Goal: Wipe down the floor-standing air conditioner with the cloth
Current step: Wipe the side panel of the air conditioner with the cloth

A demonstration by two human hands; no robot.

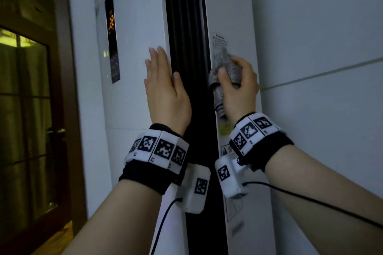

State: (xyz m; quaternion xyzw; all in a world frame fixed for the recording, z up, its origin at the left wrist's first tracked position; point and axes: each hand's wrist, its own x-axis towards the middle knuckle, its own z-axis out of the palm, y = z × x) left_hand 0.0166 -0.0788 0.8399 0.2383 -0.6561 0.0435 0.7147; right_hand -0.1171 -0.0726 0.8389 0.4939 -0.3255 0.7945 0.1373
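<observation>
Wristbands (159,149) up close; left hand (165,91) lies flat, fingers straight, on the air conditioner (141,47). At its three o'clock, across the dark vent slot (186,37), right hand (238,91) clutches the cloth (222,62) against the panel.

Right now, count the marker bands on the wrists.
2. One band on the left wrist; the other on the right wrist, below the cloth. None seems hidden.

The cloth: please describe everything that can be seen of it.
The cloth is grey and looks like soft, nubbly fabric. It is bunched up, not spread flat. The right hand grips it, thumb across its front, and presses it against the white side panel of the air conditioner, at the lower edge of a printed label. One crumpled end sticks up above the fingers; another hangs down beside the wrist.
</observation>
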